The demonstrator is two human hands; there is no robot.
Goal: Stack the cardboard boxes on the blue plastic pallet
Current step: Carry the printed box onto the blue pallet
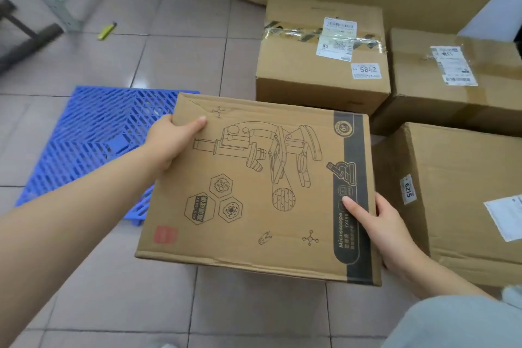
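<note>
Held close under the camera, the microscope box (pixel 254 192) hangs above the tiled floor (pixel 180 59), its far left corner over the blue plastic pallet (pixel 93 133). It looks stiff, probably light; gripping opposite edges suits it. Left hand (pixel 169 144) clamps the far left edge, thumb on top; right hand (pixel 381 229) clamps the near right edge likewise. Other taped cardboard boxes (pixel 322 51) wait to the right, off the pallet.

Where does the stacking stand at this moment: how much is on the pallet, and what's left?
Done: nothing; the visible part of the blue plastic lattice pallet is bare. In hand: the left hand and right hand carry the microscope-printed cardboard box. Left: the taped box labelled 5842 and two brown boxes on the floor.
</note>
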